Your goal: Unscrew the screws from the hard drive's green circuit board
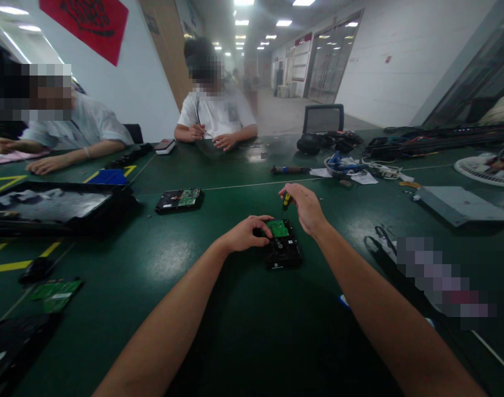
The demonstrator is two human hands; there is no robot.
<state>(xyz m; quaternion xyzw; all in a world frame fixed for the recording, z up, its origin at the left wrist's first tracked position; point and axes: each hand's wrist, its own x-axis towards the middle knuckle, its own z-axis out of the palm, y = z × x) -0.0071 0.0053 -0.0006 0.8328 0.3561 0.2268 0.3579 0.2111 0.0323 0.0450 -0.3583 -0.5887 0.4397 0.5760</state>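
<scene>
A black hard drive (284, 255) with a green circuit board (279, 228) on its upper face lies on the table in front of me. My left hand (252, 232) grips the drive's left side, its fingers bent over the edge by the board. In my right hand (304, 203) is a small yellow and black screwdriver (287, 200), pinched near the top of its handle. The shaft points down to the far edge of the circuit board. Whether the tip sits in a screw is too small to tell.
A second hard drive (179, 200) lies to the left, beyond it a black tray (62, 207). A grey metal box (462, 204) and a bowl of blue items (341, 165) stand at right. Two people sit across the green table (219, 292).
</scene>
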